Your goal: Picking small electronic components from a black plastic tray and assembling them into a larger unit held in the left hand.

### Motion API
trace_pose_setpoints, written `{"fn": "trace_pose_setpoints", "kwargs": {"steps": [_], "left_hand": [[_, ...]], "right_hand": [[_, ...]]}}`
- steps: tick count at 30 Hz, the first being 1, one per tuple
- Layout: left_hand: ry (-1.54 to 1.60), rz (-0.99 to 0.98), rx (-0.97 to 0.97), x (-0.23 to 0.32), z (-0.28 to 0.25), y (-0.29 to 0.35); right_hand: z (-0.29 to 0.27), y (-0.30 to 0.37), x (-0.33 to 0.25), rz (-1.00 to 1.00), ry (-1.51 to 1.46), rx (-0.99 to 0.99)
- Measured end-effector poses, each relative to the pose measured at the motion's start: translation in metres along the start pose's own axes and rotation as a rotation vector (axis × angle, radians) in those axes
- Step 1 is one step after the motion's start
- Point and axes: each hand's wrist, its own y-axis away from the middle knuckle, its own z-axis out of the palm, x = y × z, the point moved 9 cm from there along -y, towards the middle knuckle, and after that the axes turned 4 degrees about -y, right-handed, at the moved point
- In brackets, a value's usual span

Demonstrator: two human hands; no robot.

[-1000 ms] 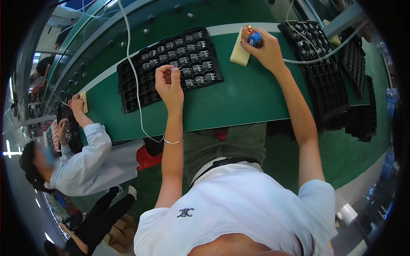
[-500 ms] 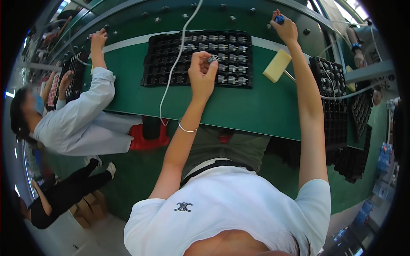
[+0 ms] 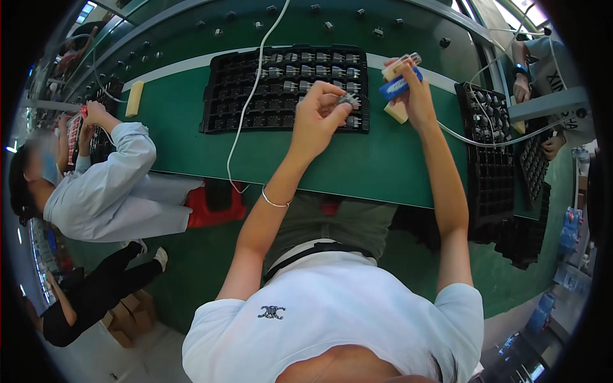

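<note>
My left hand (image 3: pixel 316 122) is closed on a small grey metal part (image 3: pixel 348 100), held between thumb and fingers over the right side of a black compartment tray (image 3: pixel 220 96). Rows of similar small metal parts fill the tray's right side. In my right hand (image 3: pixel 418 105), a bright blue hand-held object (image 3: pixel 400 83) is gripped; its exact kind is unclear. At that hand's fingertips shows a small shiny piece (image 3: pixel 415 59). Just below the blue object, a pale yellow block (image 3: pixel 397 112) lies on the green table (image 3: pixel 377 159), partly hidden by the hand.
A white cable (image 3: pixel 252 96) hangs across the tray. Small parts (image 3: pixel 329 26) sit scattered on the dark green surface beyond the table. More black trays (image 3: pixel 491 185) stand at the right. A co-worker (image 3: pixel 108 179) sits at the left; another person's arm (image 3: pixel 522 83) reaches in at the right.
My right hand has come back from the far surface toward my left hand, still with the blue object. My left hand has moved slightly right with its part.
</note>
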Motion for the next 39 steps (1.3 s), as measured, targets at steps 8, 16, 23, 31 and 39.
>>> {"fn": "trace_pose_setpoints", "kwargs": {"steps": [8, 16, 23, 31, 39], "left_hand": [[-0.127, -0.031, -0.117, -0.007, 0.034, 0.003], [-0.06, -0.135, -0.125, -0.011, 0.028, 0.0], [-1.087, 0.099, 0.161, 0.024, -0.031, -0.012], [-1.458, -0.11, 0.124, 0.008, -0.057, -0.015], [-1.419, -0.089, 0.167, 0.002, -0.058, -0.025]], "right_hand": [[0.035, 0.043, 0.002, 0.086, -0.177, -0.121], [0.039, 0.048, 0.015, 0.268, -0.234, -0.193], [-0.027, 0.037, 0.004, 0.146, 0.111, -0.002], [-0.068, 0.04, -0.032, -0.22, 0.749, 0.305], [-0.058, 0.044, -0.04, -0.324, 0.871, 0.355]]}}
